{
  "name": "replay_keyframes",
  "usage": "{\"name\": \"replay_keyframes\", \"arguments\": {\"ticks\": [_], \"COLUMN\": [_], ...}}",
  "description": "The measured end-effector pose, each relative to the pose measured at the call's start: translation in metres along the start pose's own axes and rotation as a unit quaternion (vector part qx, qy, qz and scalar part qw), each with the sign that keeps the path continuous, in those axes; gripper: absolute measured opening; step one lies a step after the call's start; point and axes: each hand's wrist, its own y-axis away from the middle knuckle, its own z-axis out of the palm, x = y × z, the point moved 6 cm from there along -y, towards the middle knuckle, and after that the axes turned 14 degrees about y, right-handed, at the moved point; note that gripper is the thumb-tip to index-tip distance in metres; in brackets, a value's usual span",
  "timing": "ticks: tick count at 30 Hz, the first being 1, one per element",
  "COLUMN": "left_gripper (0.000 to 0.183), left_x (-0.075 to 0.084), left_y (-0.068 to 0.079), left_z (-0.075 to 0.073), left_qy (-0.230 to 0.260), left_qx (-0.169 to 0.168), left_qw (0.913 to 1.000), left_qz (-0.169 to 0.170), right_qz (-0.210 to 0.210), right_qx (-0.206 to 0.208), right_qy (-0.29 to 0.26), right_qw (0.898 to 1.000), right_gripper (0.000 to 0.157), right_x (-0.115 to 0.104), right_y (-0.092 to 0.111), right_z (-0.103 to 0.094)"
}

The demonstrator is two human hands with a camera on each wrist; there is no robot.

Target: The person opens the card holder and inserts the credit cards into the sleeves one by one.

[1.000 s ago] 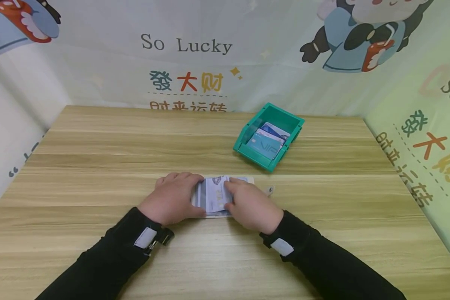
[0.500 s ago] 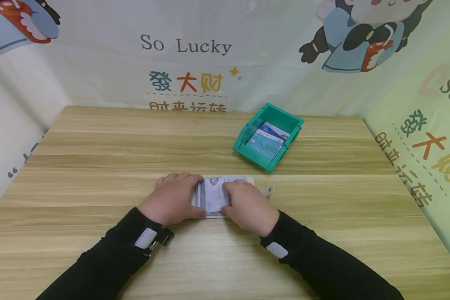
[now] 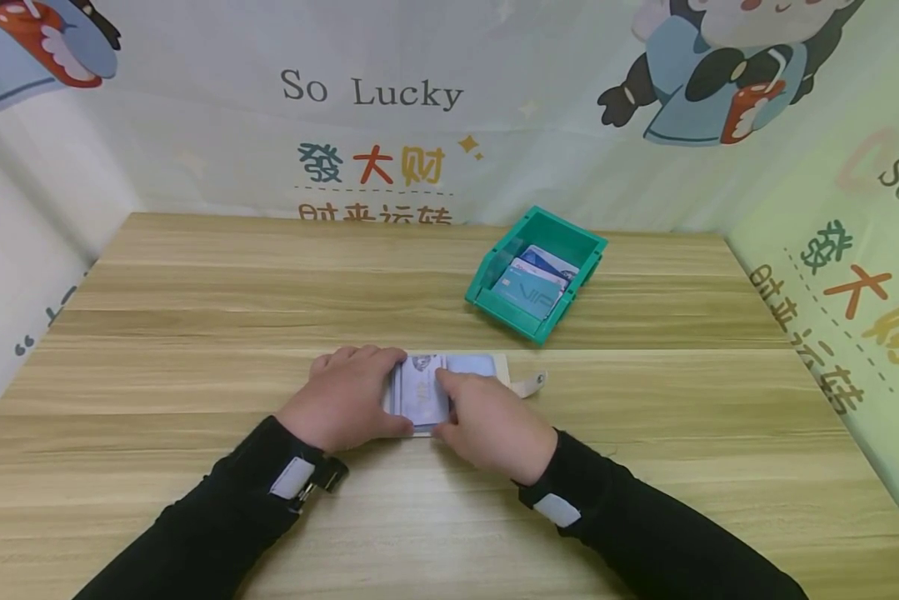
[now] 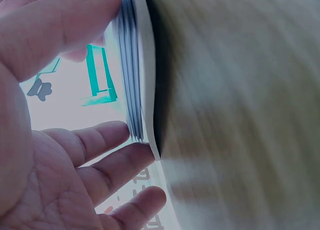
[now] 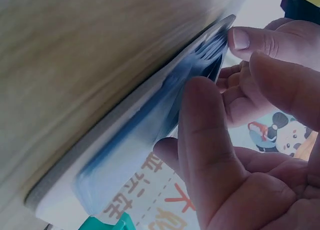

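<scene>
A pale card holder (image 3: 502, 363) lies unfolded on the table, its clear sleeves stacked in layers. My left hand (image 3: 352, 396) holds its left end, thumb at the near edge and fingers at the far edge; the left wrist view shows the layered sleeves (image 4: 131, 75) between them. A whitish card (image 3: 422, 392) with a small picture and faint gold lettering lies over the sleeves. My right hand (image 3: 497, 421) touches this card's right edge with index finger and thumb, which stand apart in the right wrist view. How far the card sits inside a sleeve is hidden.
A green bin (image 3: 481, 293) with several cards (image 3: 530, 290) stands behind and right of the holder. The holder's snap strap (image 3: 527, 385) sticks out to the right on the wooden table (image 3: 232, 292). A printed cloth (image 3: 217, 125) closes the back and sides.
My right hand has shifted slightly left with the card, uncovering more of the holder's right side and strap. The left hand has stayed in place.
</scene>
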Motion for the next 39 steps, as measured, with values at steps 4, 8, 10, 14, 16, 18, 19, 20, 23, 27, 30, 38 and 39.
{"name": "replay_keyframes", "arguments": {"ticks": [4,8,10,14,16,18,19,20,23,27,30,38,39], "left_gripper": [0.085,0.085,0.085,0.085,0.085,0.086,0.086,0.086,0.085,0.084,0.084,0.089,0.090], "left_x": [0.000,0.001,0.001,0.001,0.001,0.001,0.001,0.001,0.001,0.001,0.002,0.004,0.004], "left_y": [0.001,0.001,0.001,0.000,0.000,-0.001,0.000,-0.001,0.000,0.000,0.000,0.000,0.000], "left_z": [0.000,0.000,0.000,0.000,0.000,0.000,0.000,0.000,0.001,0.002,0.002,0.000,0.000], "left_qy": [-0.001,-0.002,-0.004,-0.012,-0.016,-0.016,-0.015,-0.014,-0.010,-0.009,-0.011,-0.008,-0.009], "left_qx": [0.002,0.003,0.005,0.012,0.014,0.016,0.017,0.017,0.017,0.014,0.012,0.015,0.015], "left_qw": [1.0000,1.0000,1.0000,0.9998,0.9997,0.9996,0.9996,0.9996,0.9997,0.9998,0.9998,0.9998,0.9998], "left_qz": [0.002,0.003,0.005,0.010,0.013,0.014,0.015,0.015,0.012,0.009,0.012,0.012,0.012], "right_qz": [-0.014,-0.037,-0.050,-0.073,-0.083,-0.089,-0.091,-0.093,-0.096,-0.082,-0.055,0.013,0.018], "right_qx": [0.004,0.008,0.012,0.023,0.029,0.030,0.030,0.030,0.025,0.020,0.037,0.123,0.128], "right_qy": [0.015,0.033,0.041,0.063,0.080,0.094,0.100,0.107,0.118,0.097,0.077,0.042,0.040], "right_qw": [1.000,0.999,0.998,0.995,0.993,0.991,0.990,0.989,0.988,0.992,0.995,0.991,0.991], "right_gripper": [0.061,0.058,0.057,0.056,0.056,0.058,0.059,0.059,0.061,0.058,0.055,0.047,0.047], "right_x": [-0.003,-0.006,-0.007,-0.010,-0.011,-0.012,-0.012,-0.013,-0.013,-0.009,0.000,0.041,0.047], "right_y": [0.001,0.001,0.002,0.002,0.003,0.003,0.004,0.004,0.005,0.008,0.011,0.016,0.016], "right_z": [0.002,0.004,0.004,0.004,0.005,0.006,0.006,0.007,0.008,0.001,-0.015,-0.073,-0.078]}}
